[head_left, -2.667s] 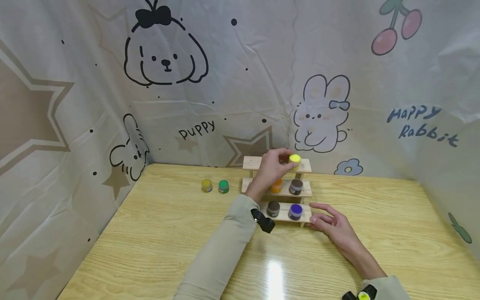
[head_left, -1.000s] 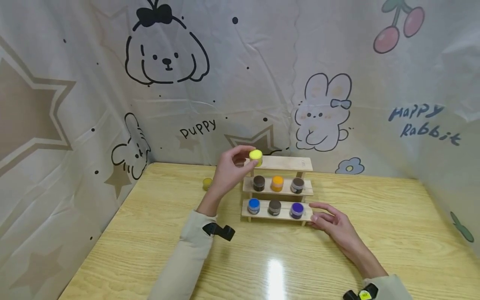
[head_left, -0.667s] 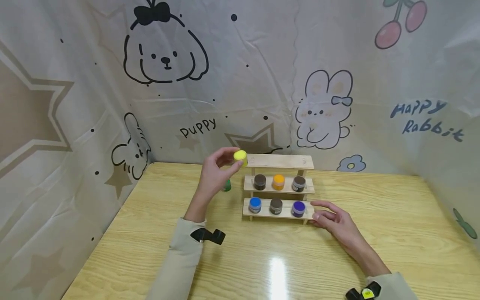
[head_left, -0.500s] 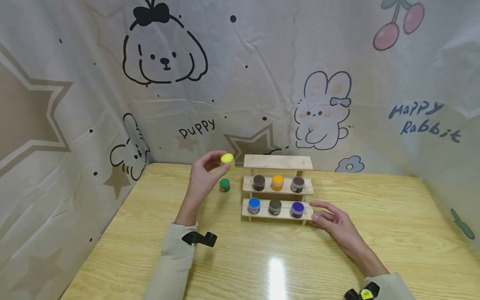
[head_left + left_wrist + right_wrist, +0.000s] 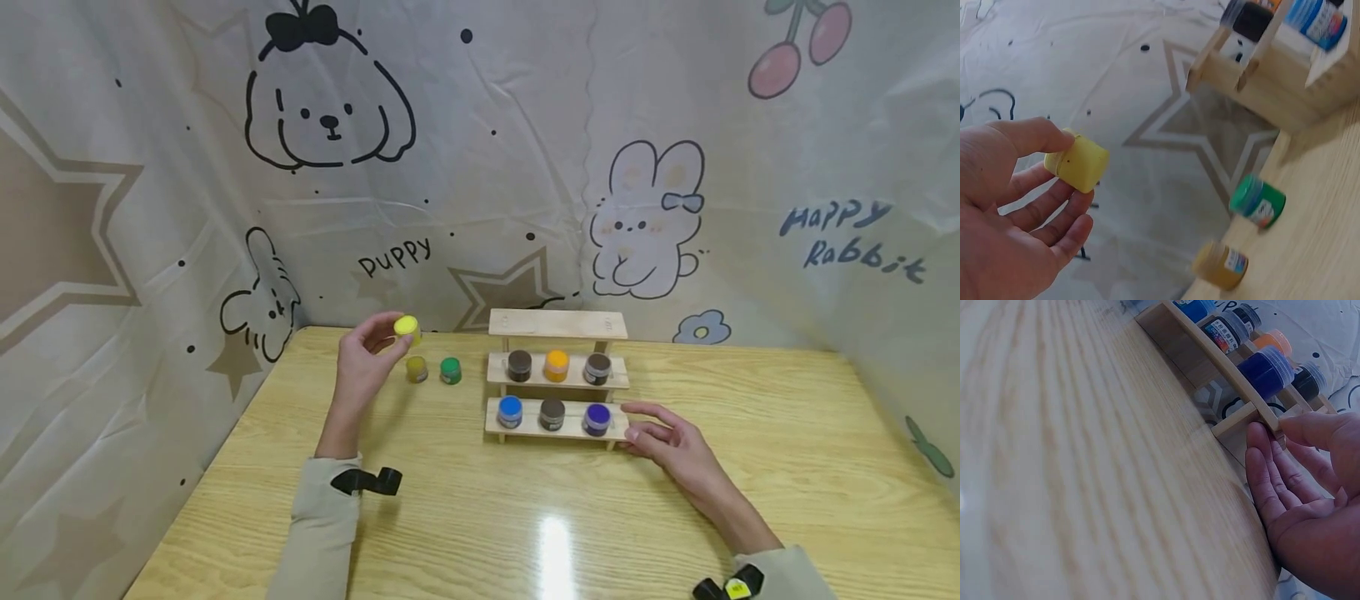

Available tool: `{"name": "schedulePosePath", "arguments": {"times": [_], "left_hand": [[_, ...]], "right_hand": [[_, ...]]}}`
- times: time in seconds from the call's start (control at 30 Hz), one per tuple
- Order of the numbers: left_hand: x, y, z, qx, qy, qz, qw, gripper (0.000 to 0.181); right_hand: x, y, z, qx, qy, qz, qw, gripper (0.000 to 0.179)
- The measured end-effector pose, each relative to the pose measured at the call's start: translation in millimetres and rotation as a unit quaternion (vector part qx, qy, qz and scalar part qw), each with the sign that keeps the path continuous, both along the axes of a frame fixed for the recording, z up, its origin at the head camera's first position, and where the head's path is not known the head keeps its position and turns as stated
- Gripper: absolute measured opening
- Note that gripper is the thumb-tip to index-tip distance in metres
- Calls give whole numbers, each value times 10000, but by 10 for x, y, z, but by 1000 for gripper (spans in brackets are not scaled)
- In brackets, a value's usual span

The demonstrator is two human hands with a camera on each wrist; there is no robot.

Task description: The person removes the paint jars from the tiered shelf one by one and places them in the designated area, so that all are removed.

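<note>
A screened-off indoor work corner, room type unclear, with cartoon-printed sheeting [image 5: 510,183] around a wood-grain table [image 5: 442,525]

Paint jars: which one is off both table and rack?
The bright yellow jar, held in the left hand. The green jar and mustard jar stand on the table; the other six jars stand on the rack.

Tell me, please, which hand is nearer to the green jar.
The left hand, holding the bright yellow jar left of the green jar; the right hand is farther, to the green jar's right, gripping the bottom shelf.
</note>
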State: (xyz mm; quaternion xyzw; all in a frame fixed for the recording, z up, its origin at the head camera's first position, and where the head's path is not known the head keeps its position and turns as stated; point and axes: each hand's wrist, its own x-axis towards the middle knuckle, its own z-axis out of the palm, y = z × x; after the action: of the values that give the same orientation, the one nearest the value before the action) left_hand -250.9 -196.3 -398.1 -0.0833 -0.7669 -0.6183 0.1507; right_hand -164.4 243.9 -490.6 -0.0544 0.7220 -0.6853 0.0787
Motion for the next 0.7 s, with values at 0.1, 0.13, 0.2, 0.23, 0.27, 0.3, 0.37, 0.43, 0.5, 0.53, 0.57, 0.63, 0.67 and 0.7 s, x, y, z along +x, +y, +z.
{"name": "schedulePosePath", "arguments": {"times": [0.1,0.13,0.2,0.23,0.27,0.3,0.37,0.43,0.5,0.53,0.57,0.63,0.67,0.7], "left_hand": [[-16,-75,-44,-18,-114,150,9998,35],[-20,-93,-56,-18,-136,180,9997,35],[-33,-128,-84,-28,-167,225,9996,35],[-41,-144,-99,-44,-179,243,9995,36],[-50,-161,-118,-57,-196,266,9994,36],[-57,-178,-136,-58,-209,288,9993,36],[-76,-215,-178,-82,-268,369,9989,36],[-92,-251,-221,-94,-348,440,9984,37],[-103,-280,-261,-98,-434,495,9978,37],[-110,-295,-281,-106,-486,516,9974,37],[-114,-309,-300,-103,-535,527,9971,36],[-124,-334,-341,-115,-617,548,9965,36],[-129,-348,-365,-109,-653,557,9962,36],[-136,-361,-389,-101,-694,568,9959,36]], "right_hand": [[-1,-2,-2,-15,59,25,10000,52],[-1,-1,-1,-17,79,34,10000,51],[2,0,2,-16,103,38,9999,51],[4,0,4,-15,105,32,9999,51],[5,0,6,-10,101,31,9999,51],[6,0,7,-7,93,32,10000,51],[7,-3,9,0,71,34,10000,51],[7,-5,10,18,51,32,10000,51],[8,-4,11,33,39,27,10000,51],[8,-3,10,38,35,23,10000,51],[7,-2,9,45,32,21,10000,52],[7,0,6,40,24,14,10000,52],[7,1,3,38,17,6,10000,52],[6,2,1,29,14,6,10000,52]]}}
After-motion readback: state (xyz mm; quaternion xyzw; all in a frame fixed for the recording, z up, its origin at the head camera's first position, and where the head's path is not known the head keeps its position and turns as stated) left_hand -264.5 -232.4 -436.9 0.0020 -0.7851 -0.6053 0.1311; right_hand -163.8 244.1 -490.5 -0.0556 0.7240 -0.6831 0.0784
